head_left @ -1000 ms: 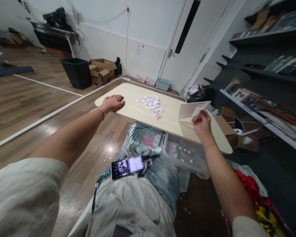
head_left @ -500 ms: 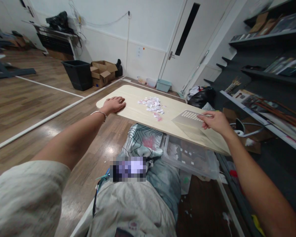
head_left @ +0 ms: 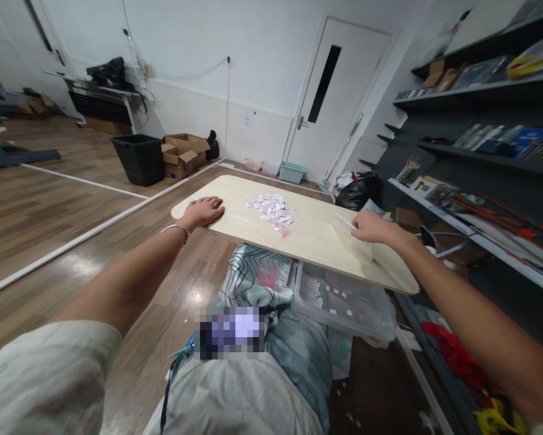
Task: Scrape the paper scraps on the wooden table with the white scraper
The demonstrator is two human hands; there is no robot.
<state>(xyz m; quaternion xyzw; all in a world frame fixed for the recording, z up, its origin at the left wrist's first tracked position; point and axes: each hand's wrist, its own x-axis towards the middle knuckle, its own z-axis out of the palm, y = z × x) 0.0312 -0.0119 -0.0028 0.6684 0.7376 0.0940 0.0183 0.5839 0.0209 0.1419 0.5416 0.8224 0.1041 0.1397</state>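
Note:
My left hand (head_left: pixel 204 212) lies flat, fingers stretched out, on the left end of a pale wooden tabletop (head_left: pixel 316 241). My right hand (head_left: pixel 369 228) grips a white slotted plastic panel (head_left: pixel 349 234) that stands on edge on the table's right part. A heap of small white and pink paper scraps (head_left: pixel 271 210) lies on the middle of the table, between the two hands and apart from both.
A clear plastic bin (head_left: pixel 343 299) with scraps sits under the table beside patterned cloth (head_left: pixel 253 278). A black bin (head_left: pixel 138 158) and cardboard boxes (head_left: pixel 183 152) stand far left. Dark shelves (head_left: pixel 479 157) line the right. A white door (head_left: pixel 325 96) is behind.
My right hand has turned the slotted panel from lying tilted to standing on edge, and shifted it a little left. The left hand has stayed put. The camera tilted up slightly.

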